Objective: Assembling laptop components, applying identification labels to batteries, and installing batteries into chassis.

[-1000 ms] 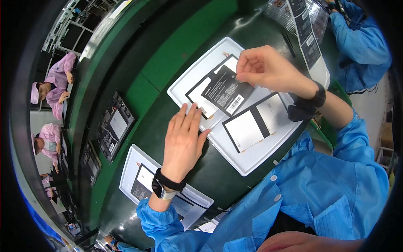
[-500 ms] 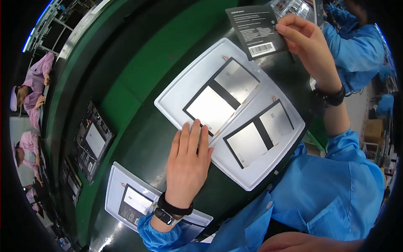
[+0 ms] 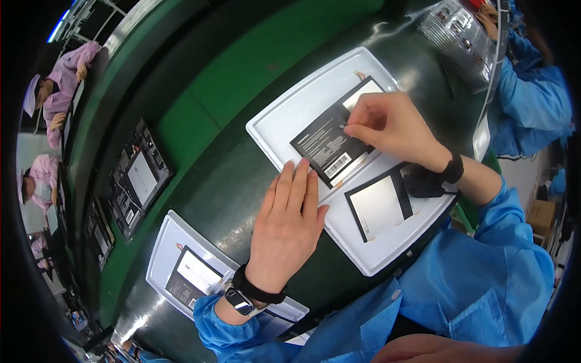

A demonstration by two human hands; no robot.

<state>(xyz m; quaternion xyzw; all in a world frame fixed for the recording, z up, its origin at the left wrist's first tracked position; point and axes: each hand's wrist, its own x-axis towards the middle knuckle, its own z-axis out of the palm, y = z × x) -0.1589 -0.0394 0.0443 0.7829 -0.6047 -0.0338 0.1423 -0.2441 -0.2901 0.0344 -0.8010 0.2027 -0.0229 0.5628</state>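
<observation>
A black printed label [image 3: 321, 142] lies over the near-left cell of a flat battery pack in a white tray [image 3: 275, 118]. My right hand [image 3: 396, 130] pinches the label's right side between thumb and fingertips. Flat and with fingers stretched out, my left hand [image 3: 287, 227] rests at the tray's near edge, its fingertips at the label's lower-left corner. Part of the pack's silvery far cell [image 3: 362, 94] shows beyond my right hand. In the tray's nearer half sits a second battery pack [image 3: 375, 209], partly covered by my right wrist and a dark strap piece.
Another white tray [image 3: 158, 251] with a labelled battery [image 3: 192, 275] stands at the lower left. Opened laptop bases [image 3: 139, 181] lie on the green belt [image 3: 181, 115]. Clear plastic trays [image 3: 463, 39] sit at the upper right beside a co-worker in blue [image 3: 529, 103]. People in pink work across the line.
My right hand has brought the label down and leftward from above the tray onto the battery. My left hand stays by the same pack's corner. The whole view has shifted slightly.
</observation>
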